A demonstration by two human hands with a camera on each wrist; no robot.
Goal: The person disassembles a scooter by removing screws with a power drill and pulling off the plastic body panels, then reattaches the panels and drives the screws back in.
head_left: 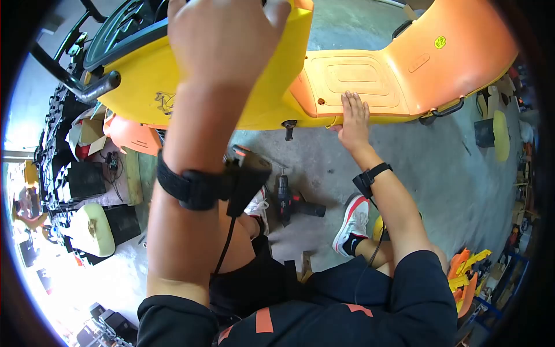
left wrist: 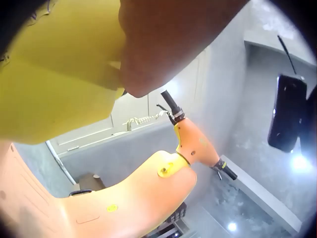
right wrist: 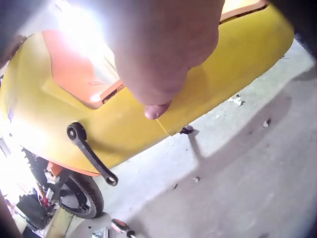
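An orange and yellow scooter stands across the head view, with its orange footboard and yellow side panel. My right hand rests on the footboard's near edge. Its fingers lie straight on top, and its thumb presses the yellow panel beside a seam. My left hand reaches over the yellow rear body, below the dark seat area; its fingertips are cut off by the frame's top, so I cannot tell what they hold. A black crank arm juts from the panel.
A cordless drill lies on the concrete floor between my shoes, near an orange-and-black handled tool. Black boxes and a cream seat pad stand at left. Orange and yellow parts lie at right. The scooter's handlebar is at the far end.
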